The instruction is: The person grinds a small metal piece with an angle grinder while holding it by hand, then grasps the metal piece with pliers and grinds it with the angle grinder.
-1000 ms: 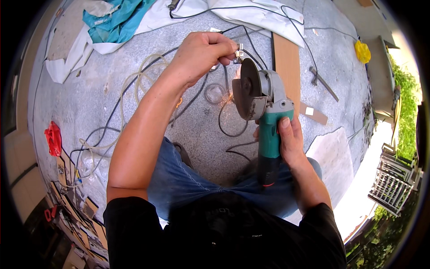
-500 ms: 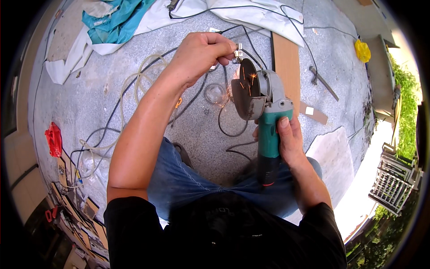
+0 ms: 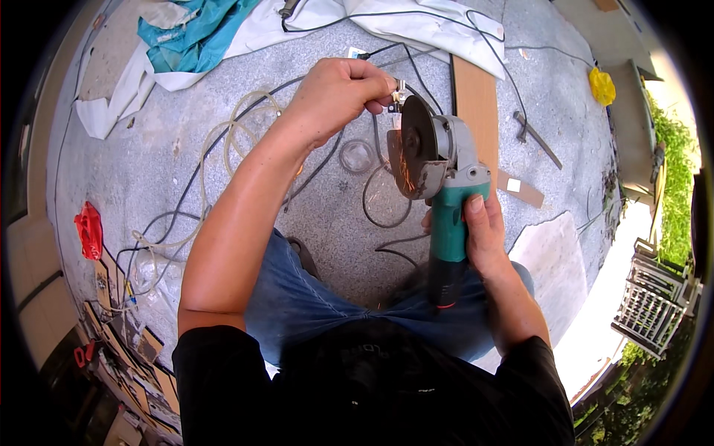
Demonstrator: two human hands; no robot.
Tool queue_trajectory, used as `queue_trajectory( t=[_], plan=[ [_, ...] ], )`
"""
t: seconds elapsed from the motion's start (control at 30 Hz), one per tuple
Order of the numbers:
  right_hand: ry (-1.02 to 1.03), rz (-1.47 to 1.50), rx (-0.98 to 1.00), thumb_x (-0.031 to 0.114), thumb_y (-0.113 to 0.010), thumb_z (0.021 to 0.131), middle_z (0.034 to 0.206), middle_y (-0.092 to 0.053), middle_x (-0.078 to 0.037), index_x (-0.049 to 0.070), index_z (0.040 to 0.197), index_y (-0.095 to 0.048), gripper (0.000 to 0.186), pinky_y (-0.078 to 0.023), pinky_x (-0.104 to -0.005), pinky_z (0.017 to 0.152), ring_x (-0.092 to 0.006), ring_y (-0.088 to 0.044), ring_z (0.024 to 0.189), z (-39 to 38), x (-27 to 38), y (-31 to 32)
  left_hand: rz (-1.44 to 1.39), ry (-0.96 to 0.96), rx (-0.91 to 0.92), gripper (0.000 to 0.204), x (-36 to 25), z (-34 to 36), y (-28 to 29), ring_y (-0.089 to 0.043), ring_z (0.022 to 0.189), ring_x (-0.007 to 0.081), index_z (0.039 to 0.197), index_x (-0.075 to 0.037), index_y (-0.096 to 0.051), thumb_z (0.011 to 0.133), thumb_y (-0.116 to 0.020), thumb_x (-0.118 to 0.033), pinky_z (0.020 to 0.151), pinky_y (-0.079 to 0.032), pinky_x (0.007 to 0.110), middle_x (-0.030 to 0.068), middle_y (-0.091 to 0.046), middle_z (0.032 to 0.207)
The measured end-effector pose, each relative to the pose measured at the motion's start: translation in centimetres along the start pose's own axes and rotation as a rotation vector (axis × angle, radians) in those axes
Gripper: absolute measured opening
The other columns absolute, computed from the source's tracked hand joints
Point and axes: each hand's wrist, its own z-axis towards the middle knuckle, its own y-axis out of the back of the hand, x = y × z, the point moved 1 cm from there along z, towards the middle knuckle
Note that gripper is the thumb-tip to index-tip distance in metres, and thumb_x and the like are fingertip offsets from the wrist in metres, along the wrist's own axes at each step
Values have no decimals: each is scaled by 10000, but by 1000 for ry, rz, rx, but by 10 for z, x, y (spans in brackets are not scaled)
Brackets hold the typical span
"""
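Note:
My right hand (image 3: pixel 482 227) is wrapped round the green and black body of an angle grinder (image 3: pixel 448 223), held upright in front of my knees. Its dark disc (image 3: pixel 418 137) faces left, with a metal guard below, and orange sparks (image 3: pixel 406 167) fly down along it. Between the thumb and fingers of my left hand (image 3: pixel 349 93) is a small shiny metal fitting (image 3: pixel 399 95), pinched at the disc's upper edge. Whether disc and fitting touch just now I cannot tell for sure. My fingers hide part of the fitting.
Black cables (image 3: pixel 327 167) and a clear hose (image 3: pixel 204 175) loop over the speckled floor. A brown board (image 3: pixel 476 104) lies beyond the grinder, a hammer (image 3: pixel 537 137) to its right. A clear round roll (image 3: pixel 357 156) sits below my left hand. White sheeting (image 3: pixel 282 33) spreads at the back.
My left hand and the fitting have shifted slightly down and right. The grinder's head has moved a little to the right. The sparks now run lower along the disc.

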Motion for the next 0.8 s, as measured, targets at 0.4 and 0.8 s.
queue_trajectory(
  t=[0.4,0.8],
  plan=[
    [-3,3,15,440,-630,1022,1234,-647,-156,99,1592,-222,779,-602,-381,743,-251,-711,827,-1,0,-2,12,-12,-4,208,-3,-2,1,-647,797,94,1027,-29,-772,961,-693,-210,787,-525,268,21,-726,874],
    [23,22,6,483,-630,1014,1199,-652,-167,97,1605,-215,819,-607,-392,746,-266,-719,852,-8,4,1,153,-21,-56,305,-4,-1,6,-673,1027,181,1083,10,-773,931,-733,-251,981,-492,347,106,-758,1048]
  ],
)
